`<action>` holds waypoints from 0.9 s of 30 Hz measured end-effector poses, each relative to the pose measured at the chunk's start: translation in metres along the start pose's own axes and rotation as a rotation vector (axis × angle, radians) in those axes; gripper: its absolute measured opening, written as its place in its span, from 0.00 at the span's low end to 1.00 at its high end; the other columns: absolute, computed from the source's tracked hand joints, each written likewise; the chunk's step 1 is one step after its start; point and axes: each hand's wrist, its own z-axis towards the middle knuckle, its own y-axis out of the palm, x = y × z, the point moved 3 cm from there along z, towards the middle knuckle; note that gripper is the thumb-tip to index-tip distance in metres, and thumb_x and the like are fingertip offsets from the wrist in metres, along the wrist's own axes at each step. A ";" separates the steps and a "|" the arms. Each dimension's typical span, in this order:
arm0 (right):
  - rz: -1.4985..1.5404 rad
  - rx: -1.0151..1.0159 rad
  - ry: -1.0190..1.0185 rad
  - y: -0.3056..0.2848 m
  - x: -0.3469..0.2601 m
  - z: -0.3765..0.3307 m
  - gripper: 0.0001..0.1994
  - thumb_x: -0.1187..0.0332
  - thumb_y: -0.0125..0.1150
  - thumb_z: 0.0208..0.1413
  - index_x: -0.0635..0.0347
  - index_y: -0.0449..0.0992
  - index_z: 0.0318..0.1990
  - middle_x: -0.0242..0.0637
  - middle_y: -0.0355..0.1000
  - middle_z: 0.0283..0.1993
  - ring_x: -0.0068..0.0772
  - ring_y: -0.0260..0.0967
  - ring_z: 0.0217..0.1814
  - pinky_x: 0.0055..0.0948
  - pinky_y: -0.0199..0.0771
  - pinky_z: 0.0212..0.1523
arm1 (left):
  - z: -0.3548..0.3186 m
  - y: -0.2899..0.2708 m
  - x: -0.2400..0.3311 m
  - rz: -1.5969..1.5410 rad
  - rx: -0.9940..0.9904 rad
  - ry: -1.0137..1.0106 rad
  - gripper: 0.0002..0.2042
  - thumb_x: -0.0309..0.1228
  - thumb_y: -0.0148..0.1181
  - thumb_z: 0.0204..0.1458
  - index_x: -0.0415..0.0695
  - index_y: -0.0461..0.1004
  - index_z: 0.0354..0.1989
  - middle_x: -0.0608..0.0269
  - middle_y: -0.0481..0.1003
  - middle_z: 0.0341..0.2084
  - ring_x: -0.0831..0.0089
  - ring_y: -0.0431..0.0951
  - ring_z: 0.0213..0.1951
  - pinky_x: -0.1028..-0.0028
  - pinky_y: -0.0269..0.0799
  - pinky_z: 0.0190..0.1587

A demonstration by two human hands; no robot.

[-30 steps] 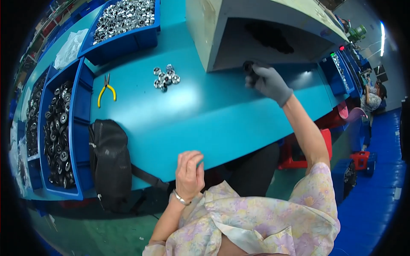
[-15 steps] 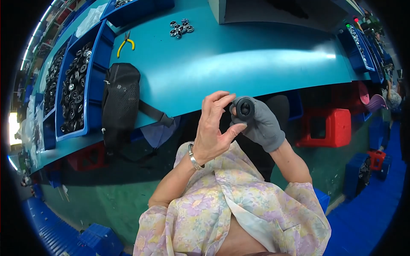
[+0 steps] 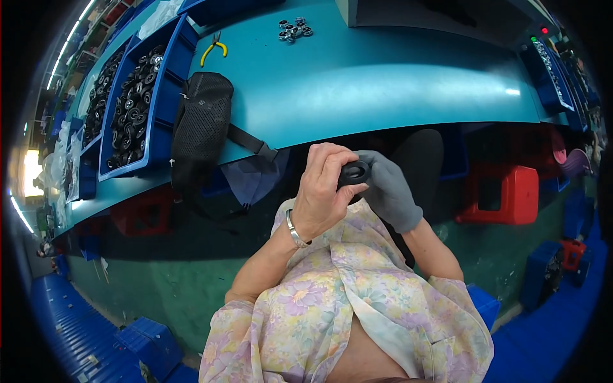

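In front of my body, just off the table's near edge, I hold a black ring-shaped part (image 3: 354, 172) with a hole through its middle. My bare left hand (image 3: 320, 184), with a metal bangle at its wrist, grips the part between bent fingers and thumb. On the other side my right hand (image 3: 391, 191), in a grey glove, has its fingers closed against the same part. The glove's fingertips are partly hidden behind the part and my left fingers.
Blue bins (image 3: 155, 127) of black wheel-like parts stand at the left. Beside them lie a black mesh bag (image 3: 203, 118) and yellow-handled pliers (image 3: 214, 50). Small shiny metal parts (image 3: 294, 30) sit on the teal table (image 3: 383, 83). A red stool (image 3: 507, 195) stands at the right.
My left hand has closed from a spread pose onto the black part. The part has turned in the right hand, and the whole view has shifted slightly.
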 end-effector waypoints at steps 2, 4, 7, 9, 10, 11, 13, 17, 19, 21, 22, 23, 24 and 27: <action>-0.559 0.190 -0.105 -0.003 -0.009 -0.005 0.16 0.70 0.56 0.59 0.67 0.68 0.52 0.34 0.69 0.48 0.25 0.69 0.47 0.27 0.71 0.50 | -0.002 -0.003 0.003 0.028 0.006 -0.015 0.24 0.20 0.72 0.33 0.38 0.70 0.42 0.54 0.70 0.38 0.59 0.72 0.41 0.69 0.75 0.38; -0.652 0.232 -0.186 0.009 -0.012 -0.007 0.19 0.72 0.60 0.53 0.66 0.69 0.52 0.36 0.70 0.46 0.27 0.70 0.45 0.27 0.72 0.47 | -0.004 -0.005 0.004 0.158 -0.040 -0.044 0.23 0.20 0.69 0.34 0.38 0.69 0.42 0.53 0.69 0.39 0.54 0.71 0.41 0.64 0.69 0.41; -1.233 0.199 -0.298 0.037 -0.018 -0.005 0.21 0.71 0.67 0.45 0.63 0.70 0.48 0.42 0.70 0.42 0.31 0.72 0.39 0.28 0.74 0.40 | -0.010 -0.001 0.001 0.229 -0.070 -0.035 0.23 0.17 0.66 0.34 0.38 0.70 0.44 0.53 0.69 0.36 0.53 0.72 0.39 0.64 0.69 0.40; -1.246 0.211 -0.237 0.040 -0.017 -0.001 0.19 0.71 0.66 0.46 0.63 0.70 0.47 0.42 0.71 0.41 0.31 0.71 0.39 0.28 0.74 0.39 | -0.013 0.000 -0.001 0.270 -0.099 -0.020 0.24 0.17 0.65 0.33 0.37 0.70 0.45 0.53 0.69 0.34 0.53 0.72 0.38 0.64 0.69 0.40; -1.260 0.223 -0.181 0.039 -0.017 -0.001 0.18 0.70 0.66 0.47 0.63 0.71 0.46 0.43 0.71 0.40 0.31 0.71 0.38 0.28 0.74 0.38 | -0.013 -0.001 -0.002 0.197 -0.101 -0.060 0.24 0.17 0.66 0.34 0.38 0.70 0.45 0.54 0.69 0.33 0.56 0.73 0.36 0.66 0.69 0.38; -1.261 0.225 -0.177 0.036 -0.015 -0.001 0.18 0.70 0.66 0.47 0.63 0.71 0.46 0.43 0.71 0.40 0.31 0.71 0.38 0.28 0.74 0.38 | -0.014 -0.002 -0.002 0.125 -0.103 -0.100 0.24 0.17 0.66 0.34 0.38 0.71 0.46 0.56 0.69 0.32 0.59 0.73 0.33 0.67 0.70 0.36; -1.114 0.211 -0.143 0.024 -0.007 -0.002 0.16 0.70 0.64 0.49 0.63 0.72 0.45 0.38 0.72 0.38 0.27 0.70 0.38 0.27 0.73 0.38 | -0.015 -0.001 -0.003 0.050 -0.103 -0.142 0.25 0.17 0.67 0.35 0.39 0.71 0.46 0.57 0.69 0.30 0.62 0.73 0.31 0.69 0.71 0.34; -0.620 0.203 -0.003 0.012 0.002 -0.002 0.16 0.68 0.60 0.52 0.65 0.71 0.48 0.35 0.71 0.41 0.25 0.69 0.41 0.26 0.72 0.42 | -0.015 -0.002 -0.003 -0.147 -0.033 -0.169 0.27 0.19 0.71 0.33 0.41 0.71 0.48 0.59 0.67 0.35 0.68 0.72 0.30 0.72 0.71 0.34; -0.344 0.037 -0.015 0.015 0.004 0.000 0.19 0.64 0.59 0.56 0.67 0.69 0.51 0.35 0.70 0.45 0.24 0.68 0.46 0.26 0.70 0.48 | -0.016 -0.002 -0.005 -0.160 -0.016 -0.177 0.28 0.19 0.71 0.33 0.41 0.71 0.48 0.58 0.65 0.37 0.69 0.71 0.31 0.71 0.71 0.34; -0.305 -0.012 -0.021 0.008 0.009 0.002 0.20 0.62 0.58 0.57 0.68 0.68 0.51 0.37 0.70 0.46 0.25 0.68 0.47 0.26 0.70 0.50 | -0.017 -0.003 -0.008 -0.170 0.011 -0.172 0.28 0.20 0.73 0.32 0.42 0.72 0.47 0.60 0.63 0.39 0.72 0.69 0.30 0.74 0.70 0.33; -0.263 -0.061 -0.031 0.007 0.010 0.003 0.22 0.59 0.58 0.58 0.68 0.67 0.52 0.39 0.70 0.47 0.25 0.68 0.49 0.27 0.69 0.52 | -0.017 -0.003 -0.008 -0.173 0.013 -0.175 0.28 0.20 0.73 0.32 0.42 0.72 0.47 0.60 0.63 0.39 0.72 0.69 0.30 0.74 0.70 0.33; -0.265 -0.060 -0.027 0.006 0.011 0.003 0.22 0.59 0.58 0.58 0.68 0.67 0.52 0.39 0.70 0.47 0.25 0.68 0.49 0.27 0.69 0.52 | -0.016 -0.003 -0.008 -0.200 -0.001 -0.180 0.28 0.20 0.73 0.32 0.41 0.72 0.47 0.61 0.63 0.39 0.73 0.68 0.30 0.74 0.70 0.32; -0.228 -0.073 -0.011 0.007 0.012 0.003 0.23 0.57 0.59 0.58 0.68 0.67 0.53 0.39 0.70 0.47 0.26 0.68 0.50 0.27 0.70 0.52 | -0.016 -0.003 -0.008 -0.228 -0.015 -0.184 0.28 0.20 0.73 0.32 0.41 0.72 0.46 0.61 0.63 0.40 0.74 0.68 0.30 0.75 0.69 0.32; -0.133 -0.089 0.042 0.002 0.021 0.005 0.26 0.54 0.59 0.58 0.67 0.66 0.54 0.39 0.70 0.47 0.27 0.68 0.51 0.28 0.70 0.53 | -0.017 -0.006 -0.010 -0.255 -0.051 -0.275 0.27 0.22 0.74 0.32 0.41 0.74 0.46 0.61 0.66 0.42 0.73 0.70 0.35 0.76 0.70 0.37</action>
